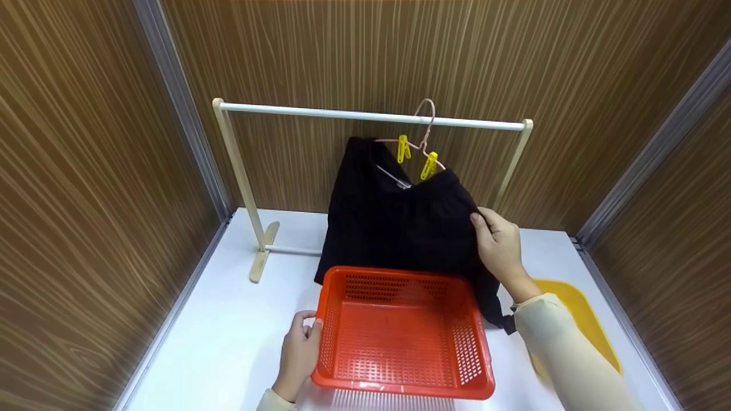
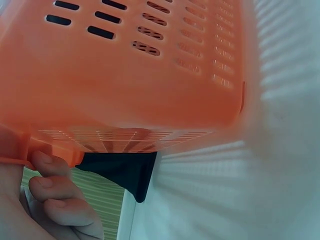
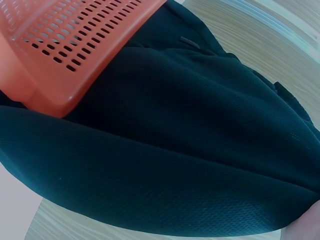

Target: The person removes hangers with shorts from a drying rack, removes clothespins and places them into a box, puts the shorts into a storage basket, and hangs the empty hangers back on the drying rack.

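My left hand [image 1: 300,348] grips the left rim of a red plastic basket [image 1: 322,342]; in the left wrist view its curled fingers [image 2: 65,192] are under the rim. The basket has slotted sides and nothing in it. Behind it a black garment [image 1: 394,222] with a wide waist opening hangs from a pink hanger [image 1: 429,128], whose hook is over the white rail [image 1: 320,112]. Two yellow clips [image 1: 404,148] sit on the hanger's upper bar. With thumb and fingers my right hand [image 1: 499,242] pinches the garment's right edge. The basket hides part of its lower hem.
A wooden-ended rack [image 1: 239,165] holds the rail on the white table [image 1: 211,337]. Partly behind my right forearm lies a yellow tray [image 1: 591,319]. Wood-patterned walls [image 1: 85,200] close in the left, back and right.
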Tool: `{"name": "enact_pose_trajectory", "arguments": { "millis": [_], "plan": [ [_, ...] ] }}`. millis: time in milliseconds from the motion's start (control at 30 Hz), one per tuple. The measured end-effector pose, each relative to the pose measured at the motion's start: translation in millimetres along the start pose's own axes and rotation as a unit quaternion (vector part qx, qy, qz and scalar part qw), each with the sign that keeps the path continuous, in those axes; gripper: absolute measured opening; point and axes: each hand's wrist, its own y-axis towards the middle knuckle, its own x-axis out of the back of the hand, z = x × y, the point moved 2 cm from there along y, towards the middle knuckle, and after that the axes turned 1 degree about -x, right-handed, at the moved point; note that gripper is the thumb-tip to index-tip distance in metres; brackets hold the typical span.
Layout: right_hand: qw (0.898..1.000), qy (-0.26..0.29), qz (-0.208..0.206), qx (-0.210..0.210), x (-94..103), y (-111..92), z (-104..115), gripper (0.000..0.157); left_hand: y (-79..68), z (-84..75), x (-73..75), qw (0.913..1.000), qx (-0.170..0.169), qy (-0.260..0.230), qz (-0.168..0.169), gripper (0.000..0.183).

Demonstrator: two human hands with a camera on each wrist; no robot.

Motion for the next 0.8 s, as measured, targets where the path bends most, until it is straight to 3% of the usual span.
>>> {"name": "enact_pose_trajectory", "arguments": {
  "millis": [367, 700, 800],
  "plan": [
    [1.0, 0.007, -0.017, 0.001, 9.6, -1, 17, 0.011, -0.1, 0.9, -1.5, 1.0, 0.001, -0.003, -0.007, 0.031],
    [1.0, 0.005, -0.02, 0.0, 26.7, -15, 10, 0.012, 5.2, 0.0, -5.0, 0.9999, -0.006, 0.006, -0.014, 0.031],
    [1.0, 0.002, -0.023, 0.007, 33.0, -16, 22, 0.012, 6.4, 1.0, -5.4, 0.9997, -0.01, 0.009, -0.02, 0.031]
  ]
}}
